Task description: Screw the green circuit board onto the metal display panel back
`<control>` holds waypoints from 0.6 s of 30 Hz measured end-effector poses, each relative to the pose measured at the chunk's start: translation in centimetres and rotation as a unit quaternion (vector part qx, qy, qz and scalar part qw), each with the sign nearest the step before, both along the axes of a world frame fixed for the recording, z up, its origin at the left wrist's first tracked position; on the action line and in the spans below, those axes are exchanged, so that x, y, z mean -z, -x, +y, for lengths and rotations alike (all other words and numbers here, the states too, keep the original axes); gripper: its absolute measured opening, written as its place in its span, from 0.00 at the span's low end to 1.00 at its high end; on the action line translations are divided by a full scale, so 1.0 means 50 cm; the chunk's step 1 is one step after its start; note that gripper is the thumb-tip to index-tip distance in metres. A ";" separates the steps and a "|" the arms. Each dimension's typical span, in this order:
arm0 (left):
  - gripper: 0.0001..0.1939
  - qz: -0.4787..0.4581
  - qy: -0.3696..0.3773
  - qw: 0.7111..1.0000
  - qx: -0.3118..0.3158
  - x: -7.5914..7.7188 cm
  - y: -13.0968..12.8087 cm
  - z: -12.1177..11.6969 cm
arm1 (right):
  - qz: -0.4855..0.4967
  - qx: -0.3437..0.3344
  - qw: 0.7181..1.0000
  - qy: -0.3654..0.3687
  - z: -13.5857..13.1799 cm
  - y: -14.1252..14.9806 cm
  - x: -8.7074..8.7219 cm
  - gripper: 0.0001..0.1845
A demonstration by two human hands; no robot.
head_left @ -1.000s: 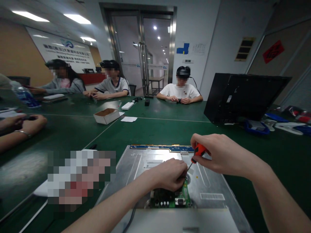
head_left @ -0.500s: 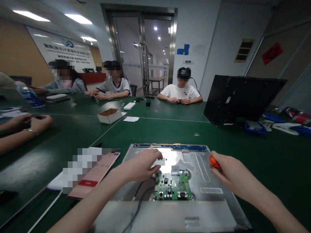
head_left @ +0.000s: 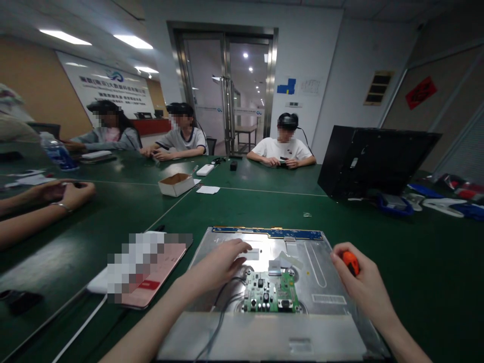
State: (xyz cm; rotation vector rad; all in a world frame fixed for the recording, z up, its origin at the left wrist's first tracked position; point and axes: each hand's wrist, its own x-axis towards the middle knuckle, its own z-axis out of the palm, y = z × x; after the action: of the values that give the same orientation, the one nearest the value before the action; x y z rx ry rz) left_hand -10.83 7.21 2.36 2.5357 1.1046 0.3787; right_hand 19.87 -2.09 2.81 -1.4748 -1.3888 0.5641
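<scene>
A silver metal panel (head_left: 325, 272) lies flat on the green table in front of me. A small green circuit board (head_left: 271, 293) sits on it near my edge, with dark cables (head_left: 221, 315) running off toward me. My left hand (head_left: 221, 262) rests on the panel just left of the board, fingers stretched flat. My right hand (head_left: 353, 280) is at the panel's right edge, closed around an orange-handled screwdriver (head_left: 350, 261). A blue strip (head_left: 266, 232) runs along the panel's far edge.
A pink booklet (head_left: 159, 275) lies left of the panel. A black monitor shell (head_left: 374, 159) stands at the right. A small cardboard box (head_left: 176, 184) and paper (head_left: 207, 189) sit mid-table. Another person's hands (head_left: 64, 194) rest at the left. Three people sit at the far side.
My right hand pulled the screwdriver off the board and out to the panel's right edge. My left hand lifted off the board and moved left, uncovering it.
</scene>
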 end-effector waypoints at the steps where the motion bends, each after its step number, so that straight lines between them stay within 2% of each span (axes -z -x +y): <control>1: 0.13 0.005 0.004 1.000 0.003 0.001 -0.017 0.015 | 0.059 -0.001 0.998 0.003 0.010 0.000 -0.003 0.17; 4: 0.09 0.014 0.008 1.000 0.011 0.008 -0.063 0.050 | 0.211 -0.066 0.975 0.017 0.048 -0.005 -0.011 0.22; 7: 0.05 0.024 0.019 0.999 0.009 0.022 -0.093 0.069 | 0.249 -0.103 0.963 0.022 0.089 -0.008 -0.014 0.26; 13: 0.06 0.006 0.022 1.000 -0.009 0.047 -0.107 0.076 | 0.295 -0.095 0.951 0.013 0.125 -0.002 0.016 0.25; 18: 0.04 -0.020 0.019 1.000 -0.007 0.029 -0.110 0.060 | 0.350 -0.069 0.934 0.011 0.114 -0.003 0.045 0.23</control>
State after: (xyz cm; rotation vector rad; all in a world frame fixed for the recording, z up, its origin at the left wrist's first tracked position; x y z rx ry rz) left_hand -5.35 10.21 0.90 2.4775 1.1051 0.4056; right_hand 20.00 3.63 0.55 -1.0345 -0.9150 1.0738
